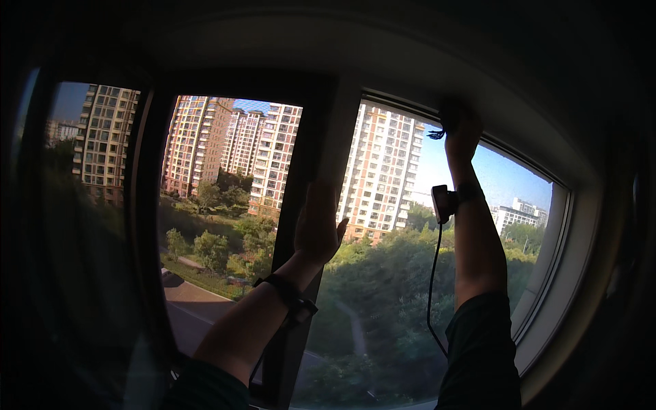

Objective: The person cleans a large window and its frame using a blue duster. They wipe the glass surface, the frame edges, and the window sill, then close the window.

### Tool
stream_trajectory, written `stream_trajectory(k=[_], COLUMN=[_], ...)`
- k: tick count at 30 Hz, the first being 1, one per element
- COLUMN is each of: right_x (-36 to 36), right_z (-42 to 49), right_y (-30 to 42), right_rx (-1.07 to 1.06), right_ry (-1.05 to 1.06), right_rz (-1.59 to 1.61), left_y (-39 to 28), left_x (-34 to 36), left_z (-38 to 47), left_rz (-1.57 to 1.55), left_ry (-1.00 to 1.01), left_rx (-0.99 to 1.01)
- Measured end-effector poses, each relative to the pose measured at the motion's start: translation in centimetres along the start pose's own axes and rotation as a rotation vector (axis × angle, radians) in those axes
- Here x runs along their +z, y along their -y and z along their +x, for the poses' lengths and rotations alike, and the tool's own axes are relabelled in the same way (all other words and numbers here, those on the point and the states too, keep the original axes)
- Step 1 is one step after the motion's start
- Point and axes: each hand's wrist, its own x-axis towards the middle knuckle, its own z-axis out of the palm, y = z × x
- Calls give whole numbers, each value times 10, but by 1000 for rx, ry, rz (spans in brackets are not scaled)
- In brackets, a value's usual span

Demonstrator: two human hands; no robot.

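My left hand point(319, 225) is raised flat against the dark window frame point(312, 148) between two panes. Its thumb stands apart, and its fingertips fade into shadow. At the top edge of the right window pane point(384, 287), my right hand point(462, 141) reaches up with a dark, cloth-like bundle point(453, 110) in its grip. Loose dark strands hang from the bundle's left side in front of the glass. Deep shadow hides the right fingers and most of the bundle's shape.
Each wrist carries a strapped device; the right one point(441, 204) trails a black cable point(429, 292). To the left is a screened window sash point(302, 128), with another glass pane point(102, 143) beyond it. A pale side jamb point(556, 277) bounds the right pane. Tall buildings and trees show outside.
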Motion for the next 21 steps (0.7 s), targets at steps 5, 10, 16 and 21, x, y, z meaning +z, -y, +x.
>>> stream_trajectory(k=[5, 10, 16, 21], right_x=[62, 81, -4, 25], right_z=[-13, -24, -4, -2], right_y=[100, 116, 3, 21], right_rx=[-176, -154, 414, 67], right_ry=[204, 387, 329, 152], right_rz=[-269, -279, 146, -186], left_y=[0, 2, 5, 1], left_x=[-6, -2, 4, 1], left_z=[-1, -2, -3, 0], left_rz=[1, 14, 66, 52], left_ry=[30, -8, -65, -64], left_rx=[-32, 56, 88, 55])
